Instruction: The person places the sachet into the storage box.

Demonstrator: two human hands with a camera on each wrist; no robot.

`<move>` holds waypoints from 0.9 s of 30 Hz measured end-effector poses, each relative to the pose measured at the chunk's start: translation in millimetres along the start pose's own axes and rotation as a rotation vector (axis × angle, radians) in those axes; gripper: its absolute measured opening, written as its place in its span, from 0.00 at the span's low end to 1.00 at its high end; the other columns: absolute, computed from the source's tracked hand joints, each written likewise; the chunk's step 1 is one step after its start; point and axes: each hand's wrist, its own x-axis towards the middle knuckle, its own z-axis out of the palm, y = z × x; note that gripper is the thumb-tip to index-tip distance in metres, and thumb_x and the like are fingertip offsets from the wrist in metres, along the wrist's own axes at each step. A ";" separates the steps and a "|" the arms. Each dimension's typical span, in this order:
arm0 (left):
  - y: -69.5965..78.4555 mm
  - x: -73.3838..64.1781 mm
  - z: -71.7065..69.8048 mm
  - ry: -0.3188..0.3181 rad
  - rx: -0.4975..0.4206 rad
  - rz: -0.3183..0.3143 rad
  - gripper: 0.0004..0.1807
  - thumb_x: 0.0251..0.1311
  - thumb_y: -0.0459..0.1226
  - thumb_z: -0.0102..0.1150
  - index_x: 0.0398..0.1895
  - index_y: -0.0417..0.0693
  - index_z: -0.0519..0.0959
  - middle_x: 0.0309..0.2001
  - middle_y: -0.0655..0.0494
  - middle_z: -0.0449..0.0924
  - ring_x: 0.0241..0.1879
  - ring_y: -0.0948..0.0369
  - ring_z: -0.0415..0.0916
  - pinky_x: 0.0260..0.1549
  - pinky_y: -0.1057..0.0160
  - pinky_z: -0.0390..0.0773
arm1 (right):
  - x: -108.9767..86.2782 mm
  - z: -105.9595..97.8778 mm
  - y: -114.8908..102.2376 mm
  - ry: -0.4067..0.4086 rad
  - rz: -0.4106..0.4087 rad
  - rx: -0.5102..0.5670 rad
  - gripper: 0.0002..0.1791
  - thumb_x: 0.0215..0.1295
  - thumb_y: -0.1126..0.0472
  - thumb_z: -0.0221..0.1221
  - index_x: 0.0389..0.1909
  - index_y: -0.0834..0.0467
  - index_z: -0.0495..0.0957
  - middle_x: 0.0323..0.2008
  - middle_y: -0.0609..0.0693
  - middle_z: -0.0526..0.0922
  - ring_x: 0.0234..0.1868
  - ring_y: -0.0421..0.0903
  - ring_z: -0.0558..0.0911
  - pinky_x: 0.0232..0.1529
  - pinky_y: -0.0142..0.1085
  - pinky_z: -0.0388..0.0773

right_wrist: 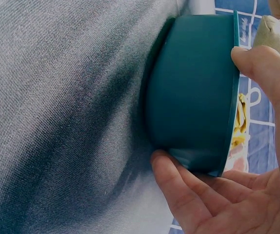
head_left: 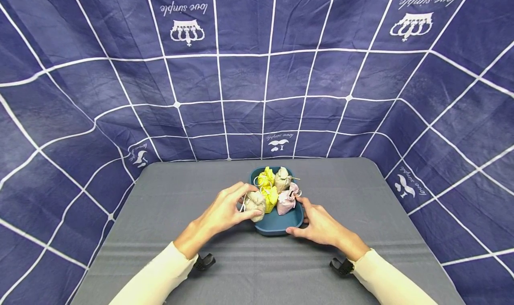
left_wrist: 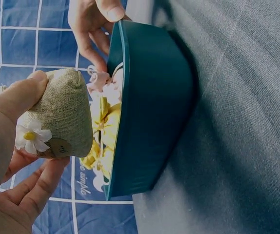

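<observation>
My left hand [head_left: 225,210] pinches a beige drawstring pouch [head_left: 255,207] between thumb and fingers, above the left rim of a blue-green plastic tub [head_left: 276,225]. A white flower [left_wrist: 31,137] with a yellow centre shows on this pouch in the left wrist view. At the tub's near right side, my right hand [head_left: 321,224] grips the wall, its thumb on the rim and fingers along the outside. Inside the tub lie a yellow pouch [head_left: 266,178], another yellow pouch [head_left: 269,199], a beige pouch [head_left: 283,179] and a pink pouch [head_left: 287,201].
The tub stands on a grey cloth-covered table [head_left: 180,189]. A blue cloth [head_left: 245,77] with white grid lines hangs behind and along both sides. Black wrist devices [head_left: 205,262] sit by the cuffs of both pale sleeves.
</observation>
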 end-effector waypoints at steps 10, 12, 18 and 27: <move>5.6 5.9 8.3 -0.014 -0.019 0.013 0.30 0.62 0.50 0.90 0.64 0.55 0.87 0.51 0.60 0.90 0.41 0.65 0.86 0.45 0.56 0.93 | 0.7 0.5 1.4 0.006 -0.012 0.001 0.60 0.66 0.41 0.84 0.84 0.71 0.64 0.69 0.73 0.88 0.50 0.51 0.99 0.55 0.41 0.95; 6.3 6.7 9.7 -0.020 -0.023 0.018 0.30 0.63 0.50 0.90 0.64 0.54 0.87 0.50 0.60 0.89 0.41 0.65 0.86 0.44 0.56 0.93 | 0.9 0.8 1.6 0.007 -0.014 0.003 0.60 0.66 0.41 0.84 0.84 0.71 0.64 0.68 0.73 0.88 0.50 0.51 0.99 0.55 0.41 0.96; 6.7 8.5 14.4 -0.043 -0.019 0.010 0.30 0.63 0.50 0.90 0.64 0.56 0.87 0.50 0.61 0.89 0.41 0.66 0.84 0.45 0.60 0.91 | 0.8 1.0 1.9 0.009 -0.019 -0.003 0.60 0.66 0.41 0.84 0.83 0.72 0.65 0.67 0.74 0.88 0.49 0.51 0.99 0.54 0.41 0.96; 7.4 10.7 20.4 -0.080 -0.008 -0.002 0.30 0.63 0.51 0.89 0.64 0.55 0.86 0.54 0.59 0.90 0.48 0.63 0.89 0.53 0.59 0.92 | 0.8 1.3 2.3 0.008 -0.018 0.006 0.60 0.66 0.41 0.84 0.84 0.71 0.64 0.67 0.73 0.89 0.50 0.51 0.99 0.54 0.41 0.95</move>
